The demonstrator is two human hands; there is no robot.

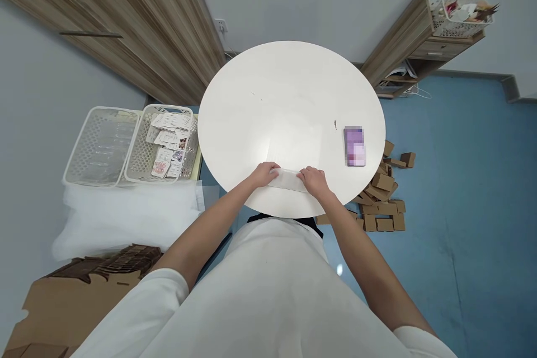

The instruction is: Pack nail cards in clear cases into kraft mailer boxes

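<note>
Near the close edge of the round white table point(289, 72), a thin whitish translucent sheet point(288, 180) lies with a folded strip along its near side. My left hand point(265, 174) grips the left end of this strip, fingers curled and thumb on top. At its right end my right hand point(314, 180) is closed on it in the same way. Beyond my hands the sheet's flat part blends into the tabletop, so its far edge is faint. A purple and pink phone-like object point(354, 146), blurred by pixels, rests on the table to the right.
At my left stand a white basket point(131, 170) of printed cards and a basket point(71, 162) of clear plastic pieces. White translucent sheets point(126, 215) and flat cardboard point(84, 302) lie nearer. Small brown boxes point(384, 182) are piled on the floor at right.
</note>
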